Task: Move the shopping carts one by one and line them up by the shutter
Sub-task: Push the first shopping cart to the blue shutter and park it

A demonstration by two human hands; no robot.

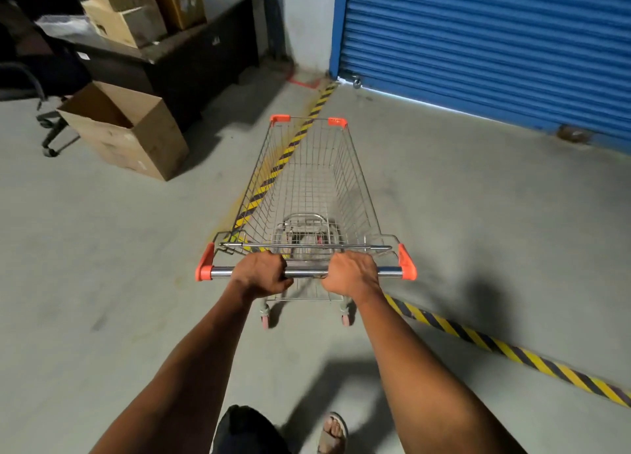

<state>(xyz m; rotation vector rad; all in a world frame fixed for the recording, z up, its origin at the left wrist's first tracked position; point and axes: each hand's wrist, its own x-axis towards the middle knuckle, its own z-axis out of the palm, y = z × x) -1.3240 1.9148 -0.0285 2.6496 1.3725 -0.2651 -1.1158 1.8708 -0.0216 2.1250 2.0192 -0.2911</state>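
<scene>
Floor: grey concrete floor, smooth, with dark shadows below the person and beside the boxes.
Markings: two yellow-and-black hazard stripes; one stripe runs from the shutter's left corner under the cart, a second stripe runs off toward the lower right.
Back wall: blue ribbed shutter, closed to the floor, filling the upper right; pale wall section to its left.
Shopping cart: one wire shopping cart with orange corner caps, basket empty, standing in mid-floor, nose pointed at the shutter's left corner, well apart from the shutter.
Handle: chrome handle bar with orange end caps, nearest the person.
Left hand: left hand grips the bar left of centre, fingers curled over the top, thumb underneath.
Right hand: right hand grips the bar right of centre, fingers wrapped round it; fingertips hidden behind the bar.
Counter: one dark counter at upper left, carrying three stacked cardboard boxes.
Floor box: one open cardboard box beside the counter, left of the cart.
Chair: one office chair, partly visible at the left edge.
Open room: bare floor between the cart's right side and the shutter; narrower gap between the cart's left side and the floor box.
Person: one sandalled foot at the bottom edge.
</scene>
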